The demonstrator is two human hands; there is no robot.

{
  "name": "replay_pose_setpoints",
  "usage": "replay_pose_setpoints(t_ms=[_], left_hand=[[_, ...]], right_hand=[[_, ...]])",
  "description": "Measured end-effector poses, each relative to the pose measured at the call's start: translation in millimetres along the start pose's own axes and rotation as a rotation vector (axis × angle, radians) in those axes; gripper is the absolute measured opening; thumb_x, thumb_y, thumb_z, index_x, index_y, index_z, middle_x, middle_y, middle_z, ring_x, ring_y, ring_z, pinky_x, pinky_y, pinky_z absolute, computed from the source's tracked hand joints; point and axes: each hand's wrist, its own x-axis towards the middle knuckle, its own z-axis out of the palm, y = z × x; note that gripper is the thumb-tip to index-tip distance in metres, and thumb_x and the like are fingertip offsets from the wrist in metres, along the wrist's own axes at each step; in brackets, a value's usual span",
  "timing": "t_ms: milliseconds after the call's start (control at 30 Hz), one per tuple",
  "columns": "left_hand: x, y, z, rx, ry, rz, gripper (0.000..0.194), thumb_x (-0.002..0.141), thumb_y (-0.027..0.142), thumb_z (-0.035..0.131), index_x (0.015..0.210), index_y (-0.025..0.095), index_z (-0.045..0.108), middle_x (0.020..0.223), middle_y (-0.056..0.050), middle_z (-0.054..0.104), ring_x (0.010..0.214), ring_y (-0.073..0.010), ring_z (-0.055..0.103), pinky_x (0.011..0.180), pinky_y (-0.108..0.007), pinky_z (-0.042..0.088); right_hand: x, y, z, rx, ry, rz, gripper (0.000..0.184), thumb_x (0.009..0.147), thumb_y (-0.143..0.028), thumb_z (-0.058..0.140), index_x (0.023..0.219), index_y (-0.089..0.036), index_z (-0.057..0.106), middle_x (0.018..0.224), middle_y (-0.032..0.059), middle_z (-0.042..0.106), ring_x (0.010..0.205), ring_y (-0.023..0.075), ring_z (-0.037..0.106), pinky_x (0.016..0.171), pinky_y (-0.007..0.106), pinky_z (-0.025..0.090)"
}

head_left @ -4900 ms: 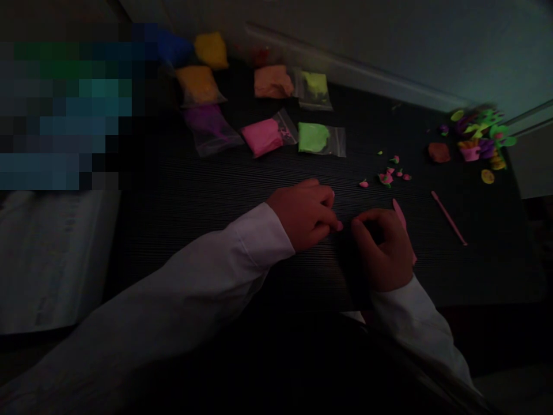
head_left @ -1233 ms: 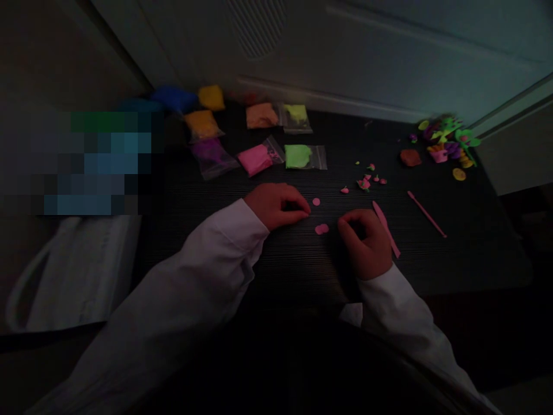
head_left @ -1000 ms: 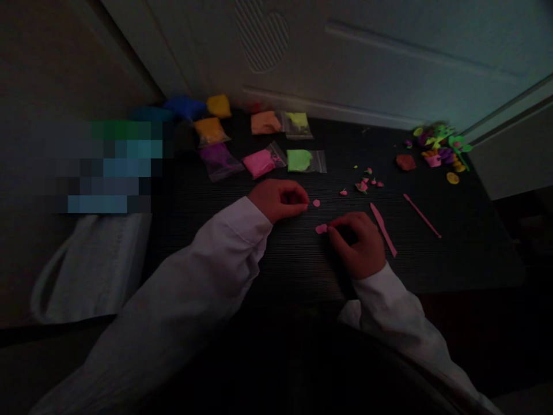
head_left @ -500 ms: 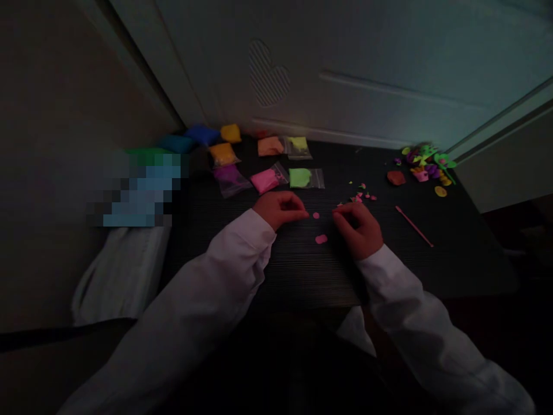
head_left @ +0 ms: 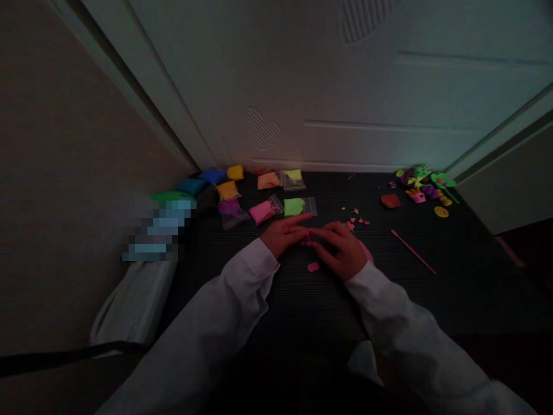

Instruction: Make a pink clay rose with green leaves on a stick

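Above the dark table, my left hand [head_left: 283, 235] has its index finger stretched forward. A very small pink clay piece [head_left: 307, 233] is at its thumb tip, seemingly held there. My right hand [head_left: 343, 252] reaches in from the right, its index fingertip touching that piece and its thumb apart below. Just under the fingertips more pink shows, partly hidden. A flat pink clay petal [head_left: 313, 267] lies on the table nearer to me. Beside the right wrist, a larger pink shape [head_left: 366, 252] is partly covered by the hand.
Bags of coloured clay, such as a pink bag [head_left: 261, 212] and a green bag [head_left: 294, 207], lie behind my left hand. Small pink-green bits [head_left: 352, 225] sit beyond my right hand. Rightward are a pink stick tool [head_left: 412, 251], a red lump [head_left: 390, 200] and finished-looking clay shapes [head_left: 425, 184].
Both hands have come together, the right moving left until its index finger meets the left thumb. My left index finger has straightened. The view has tilted upward, so the table appears lower.
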Motion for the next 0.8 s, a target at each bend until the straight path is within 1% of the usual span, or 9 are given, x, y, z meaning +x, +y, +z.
replay_pose_setpoints(t_ms=[67, 167, 233, 333, 467, 567, 633, 733, 800], left_hand=[[2.3, 0.1, 1.6, -0.007, -0.031, -0.003, 0.058, 0.068, 0.020, 0.056, 0.121, 0.016, 0.034, 0.071, -0.001, 0.063, 0.064, -0.0081, 0.056, 0.063, -0.021, 0.042], [2.6, 0.8, 0.9, 0.024, -0.068, -0.001, 0.064, 0.069, 0.021, 0.055, 0.125, 0.016, 0.025, 0.073, -0.001, 0.063, 0.067, -0.0094, 0.057, 0.069, -0.024, 0.042], [1.6, 1.3, 0.5, 0.053, -0.074, 0.000, 0.066, 0.070, 0.021, 0.054, 0.127, 0.017, 0.021, 0.074, -0.002, 0.064, 0.070, -0.0103, 0.058, 0.072, -0.026, 0.042], [-0.3, 2.3, 1.4, 0.108, -0.060, 0.003, 0.067, 0.069, 0.022, 0.055, 0.127, 0.016, 0.020, 0.070, 0.000, 0.064, 0.070, -0.0097, 0.057, 0.074, -0.025, 0.041], [-1.9, 4.2, 3.7, 0.163, -0.072, -0.003, 0.066, 0.069, 0.023, 0.055, 0.126, 0.016, 0.023, 0.066, 0.001, 0.063, 0.068, -0.0088, 0.056, 0.074, -0.024, 0.040], [-2.2, 5.2, 3.9, 0.154, -0.083, 0.010, 0.064, 0.069, 0.024, 0.054, 0.126, 0.016, 0.025, 0.076, -0.002, 0.064, 0.072, -0.0102, 0.057, 0.076, -0.026, 0.040], [-2.0, 5.6, 2.5, 0.152, -0.067, 0.030, 0.061, 0.069, 0.025, 0.054, 0.124, 0.015, 0.028, 0.084, -0.005, 0.064, 0.071, -0.0109, 0.057, 0.073, -0.027, 0.041], [-2.2, 6.1, -1.4, 0.251, 0.023, 0.093, 0.048, 0.070, 0.029, 0.052, 0.115, 0.014, 0.041, 0.084, -0.007, 0.063, 0.060, -0.0094, 0.055, 0.061, -0.024, 0.043], [-3.1, 6.4, -4.1, 0.443, 0.128, 0.171, 0.038, 0.071, 0.032, 0.050, 0.105, 0.015, 0.050, 0.081, -0.005, 0.062, 0.058, -0.0093, 0.053, 0.058, -0.024, 0.042]], right_hand=[[-0.1, 1.4, 2.6, -0.038, 0.003, 0.000, 0.031, 0.074, -0.027, 0.047, 0.104, -0.024, 0.053, 0.086, 0.0045, 0.049, 0.080, 0.0151, 0.047, 0.070, 0.032, 0.040], [0.2, 3.7, 4.9, -0.091, 0.000, -0.009, 0.030, 0.074, -0.030, 0.048, 0.103, -0.025, 0.054, 0.085, 0.0044, 0.050, 0.078, 0.0153, 0.047, 0.069, 0.032, 0.040], [0.3, 4.8, 5.5, -0.116, 0.008, -0.025, 0.029, 0.074, -0.030, 0.048, 0.102, -0.026, 0.055, 0.083, 0.0042, 0.050, 0.077, 0.0151, 0.046, 0.068, 0.032, 0.039], [0.4, 6.0, 6.1, -0.136, 0.039, -0.047, 0.025, 0.075, -0.030, 0.048, 0.098, -0.026, 0.057, 0.081, 0.0042, 0.051, 0.076, 0.0149, 0.046, 0.067, 0.032, 0.039], [1.2, 6.2, 6.6, -0.140, 0.061, -0.052, 0.021, 0.076, -0.028, 0.047, 0.092, -0.024, 0.060, 0.080, 0.0044, 0.052, 0.075, 0.0149, 0.047, 0.067, 0.031, 0.040], [2.4, 5.0, 5.3, -0.102, 0.062, -0.026, 0.018, 0.075, -0.028, 0.048, 0.088, -0.022, 0.060, 0.080, 0.0046, 0.052, 0.076, 0.0146, 0.048, 0.067, 0.031, 0.041], [3.6, 3.8, 3.2, -0.058, 0.085, 0.009, 0.015, 0.073, -0.026, 0.050, 0.084, -0.020, 0.059, 0.081, 0.0049, 0.052, 0.077, 0.0143, 0.049, 0.069, 0.030, 0.042], [5.5, 2.2, -1.1, 0.014, 0.121, 0.057, 0.009, 0.072, -0.024, 0.051, 0.078, -0.018, 0.056, 0.079, 0.0041, 0.054, 0.078, 0.0137, 0.051, 0.070, 0.028, 0.042], [6.3, 1.5, -3.4, 0.040, 0.137, 0.113, 0.007, 0.071, -0.025, 0.052, 0.075, -0.019, 0.054, 0.076, 0.0027, 0.056, 0.072, 0.0130, 0.052, 0.066, 0.027, 0.043]])
